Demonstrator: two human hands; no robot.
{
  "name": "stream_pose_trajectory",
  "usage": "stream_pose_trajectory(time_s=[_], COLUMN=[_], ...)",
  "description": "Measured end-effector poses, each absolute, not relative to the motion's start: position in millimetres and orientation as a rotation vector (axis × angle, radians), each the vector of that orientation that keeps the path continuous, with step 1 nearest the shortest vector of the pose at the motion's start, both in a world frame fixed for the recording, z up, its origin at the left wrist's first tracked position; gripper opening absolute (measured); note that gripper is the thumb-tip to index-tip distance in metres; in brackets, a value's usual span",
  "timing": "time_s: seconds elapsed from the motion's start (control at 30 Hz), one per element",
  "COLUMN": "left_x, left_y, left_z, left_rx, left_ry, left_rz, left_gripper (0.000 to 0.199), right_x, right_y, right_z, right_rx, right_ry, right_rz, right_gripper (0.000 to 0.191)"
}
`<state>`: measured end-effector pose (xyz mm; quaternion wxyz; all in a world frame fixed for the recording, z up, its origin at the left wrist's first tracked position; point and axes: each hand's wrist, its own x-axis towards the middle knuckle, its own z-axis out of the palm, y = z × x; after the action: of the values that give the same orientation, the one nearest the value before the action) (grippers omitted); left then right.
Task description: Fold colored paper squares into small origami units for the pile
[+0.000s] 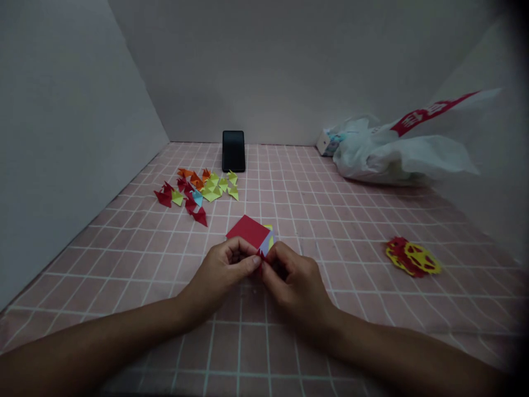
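Between the fingertips of both hands is a small folded red paper piece, mostly covered by the fingers. My left hand pinches it from the left, thumb and index finger closed on it. From the right, my right hand grips the same piece between thumb and bent index finger. Just beyond the hands, a flat red paper square lies on top of lilac and yellow sheets, which stick out at its right side.
Folded paper cranes in red, orange, yellow and blue lie at the back left. A black phone stands behind them. At the back right are a white plastic bag and a box. Red and yellow cut-outs lie at the right.
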<state>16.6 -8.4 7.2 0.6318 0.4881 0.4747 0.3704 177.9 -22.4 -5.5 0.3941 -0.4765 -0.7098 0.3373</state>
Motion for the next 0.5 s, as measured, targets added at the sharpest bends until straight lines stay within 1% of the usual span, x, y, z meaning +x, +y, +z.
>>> stream_pose_trajectory(time_s=[0.13,0.2,0.3,0.4,0.5], left_x=[14,13,12,11,11], left_y=[-6,-4,-2,-2,-4], left_z=[5,5,5,5,4], left_rx=[1.122,1.123,1.125,1.113,1.106], left_ry=[1.109,1.124,1.138,1.141,1.126], left_rz=[0.867,0.877,0.861,0.850,0.865], left_gripper=[0.018,0.019,0.020,0.020,0.020], right_x=[180,182,184,183,182], right_y=[-20,-18,-14,-12,-11], right_z=[-1,1,-1,-7,-10], right_rx=[-1.141,-1.129,-1.104,-1.045,-1.001], right_ry=[-1.740,-1.685,-1.518,-1.354,-1.275], right_rz=[1.058,1.165,1.422,1.655,1.740], right_gripper=[0.009,0.017,0.029,0.029,0.027])
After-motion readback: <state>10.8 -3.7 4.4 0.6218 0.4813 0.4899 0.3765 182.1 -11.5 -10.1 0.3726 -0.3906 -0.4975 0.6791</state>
